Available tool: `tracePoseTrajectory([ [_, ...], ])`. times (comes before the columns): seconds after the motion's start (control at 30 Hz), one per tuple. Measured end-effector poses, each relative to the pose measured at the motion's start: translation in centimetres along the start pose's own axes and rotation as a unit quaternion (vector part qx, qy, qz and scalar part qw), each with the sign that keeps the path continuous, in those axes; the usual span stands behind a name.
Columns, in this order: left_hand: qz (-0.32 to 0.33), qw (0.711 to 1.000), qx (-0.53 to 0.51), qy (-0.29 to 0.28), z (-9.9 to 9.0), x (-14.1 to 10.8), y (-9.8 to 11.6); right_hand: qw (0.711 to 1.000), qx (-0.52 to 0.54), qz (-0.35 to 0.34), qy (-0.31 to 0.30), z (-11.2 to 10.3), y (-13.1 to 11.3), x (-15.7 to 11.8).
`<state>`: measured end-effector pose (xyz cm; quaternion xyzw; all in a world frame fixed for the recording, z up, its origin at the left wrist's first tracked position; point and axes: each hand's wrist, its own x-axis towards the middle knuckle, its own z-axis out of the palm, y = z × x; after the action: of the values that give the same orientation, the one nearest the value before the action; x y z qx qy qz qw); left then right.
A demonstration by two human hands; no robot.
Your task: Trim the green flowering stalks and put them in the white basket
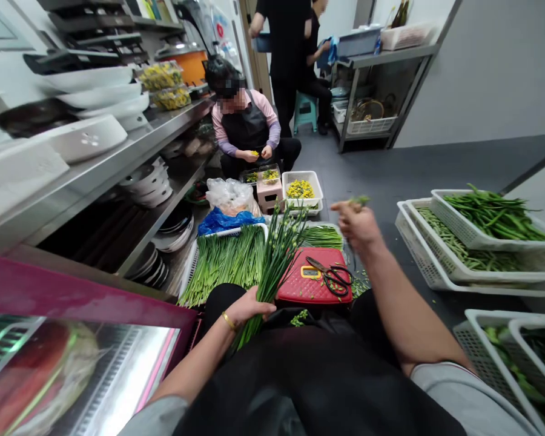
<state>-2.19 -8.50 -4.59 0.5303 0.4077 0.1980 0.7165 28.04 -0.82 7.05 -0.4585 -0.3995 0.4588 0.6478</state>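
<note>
My left hand is wrapped round a bunch of flowering chives, which stands tilted over my lap with pale buds at its top. Off to the right, my right hand is raised and closed, and small green chive buds stick out above its fingers. Between my knees lies a red case with black-handled scissors and loose buds on top. A white basket of cut chive stems sits left of the bunch. More green stems lie in a tray behind the red case.
Steel shelves with dishes run along my left. White baskets of green beans stand on the floor at right. Ahead, a seated person handles yellow flowers near a basket of them. Other people are farther back by a steel table.
</note>
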Motion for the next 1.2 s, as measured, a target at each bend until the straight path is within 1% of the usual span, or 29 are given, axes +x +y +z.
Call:
tracePoseTrajectory([
  [0.07, -0.008, 1.000, 0.028, -0.005, 0.5, 0.0, 0.3, 0.999, -0.002, 0.032, -0.037, 2.9, 1.9, -0.3],
  [0.13, -0.015, 0.999, 0.041, -0.001, 0.8, -0.1, 0.6, 0.999, 0.006, 0.029, -0.046, 4.3, 2.7, -0.4],
  [0.2, -0.019, 0.999, 0.045, 0.003, 1.0, -0.2, 0.7, 0.999, 0.006, -0.004, -0.037, 4.4, 2.6, -0.4],
  [0.3, -0.019, 0.999, 0.050, 0.005, 0.8, -0.3, 0.8, 0.999, -0.004, -0.053, -0.006, 3.2, 1.7, -0.1],
  [0.37, -0.018, 0.998, 0.052, 0.006, 0.6, -0.3, 0.8, 0.997, -0.002, -0.077, 0.019, 2.0, 0.7, 0.2],
  [0.43, -0.015, 0.999, 0.050, 0.004, 0.4, -0.4, 0.7, 0.993, 0.001, -0.103, 0.059, 0.2, -0.9, 0.7],
  [0.47, -0.013, 0.999, 0.047, 0.001, 0.4, -0.4, 0.7, 0.989, 0.003, -0.120, 0.089, -1.1, -1.8, 1.0],
  [0.5, -0.010, 0.999, 0.044, -0.002, 0.3, -0.5, 0.7, 0.981, 0.015, -0.141, 0.133, -2.7, -2.9, 1.3],
  [0.57, -0.007, 0.999, 0.037, -0.006, 0.2, -0.7, 0.6, 0.955, 0.062, -0.181, 0.225, -6.4, -5.2, 1.9],
  [0.6, -0.006, 0.999, 0.033, -0.003, 0.2, -0.8, 0.6, 0.942, 0.091, -0.193, 0.260, -8.2, -6.3, 2.1],
  [0.63, -0.006, 1.000, 0.029, 0.002, 0.2, -0.8, 0.6, 0.933, 0.108, -0.199, 0.279, -9.7, -7.2, 2.2],
  [0.67, -0.006, 1.000, 0.027, 0.006, 0.1, -0.8, 0.6, 0.932, 0.116, -0.198, 0.280, -10.8, -7.8, 2.2],
  [0.7, -0.006, 1.000, 0.028, 0.009, 0.1, -0.8, 0.7, 0.941, 0.107, -0.187, 0.260, -11.3, -8.1, 2.2],
  [0.73, -0.005, 0.999, 0.030, 0.011, 0.0, -0.8, 0.7, 0.956, 0.084, -0.167, 0.224, -11.2, -8.1, 2.0],
  [0.77, -0.003, 0.999, 0.036, 0.011, 0.0, -0.7, 0.8, 0.971, 0.058, -0.141, 0.182, -10.4, -7.7, 1.9],
  [0.83, 0.000, 0.998, 0.056, 0.006, 0.1, -0.5, 0.9, 0.993, 0.004, -0.077, 0.091, -7.3, -5.8, 1.6],
  [0.93, -0.005, 0.997, 0.075, -0.002, 0.6, -0.1, 1.1, 0.999, -0.036, 0.005, -0.003, -1.5, -2.2, 1.6],
  [1.0, -0.015, 0.997, 0.073, -0.004, 1.0, 0.0, 1.1, 0.994, -0.050, 0.060, -0.071, 1.3, -0.4, 1.7],
  [1.03, -0.020, 0.997, 0.071, -0.004, 1.2, 0.0, 1.1, 0.991, -0.051, 0.078, -0.097, 2.2, 0.1, 1.7],
  [1.07, -0.024, 0.997, 0.070, -0.004, 1.4, 0.0, 1.1, 0.989, -0.047, 0.083, -0.109, 2.8, 0.4, 1.6],
  [1.1, -0.026, 0.997, 0.069, -0.006, 1.5, -0.1, 1.1, 0.991, -0.039, 0.075, -0.105, 3.0, 0.5, 1.5],
  [1.2, -0.022, 0.998, 0.061, -0.019, 1.2, -0.2, 1.1, 0.999, -0.009, 0.016, -0.037, 2.5, -0.5, 1.3],
])
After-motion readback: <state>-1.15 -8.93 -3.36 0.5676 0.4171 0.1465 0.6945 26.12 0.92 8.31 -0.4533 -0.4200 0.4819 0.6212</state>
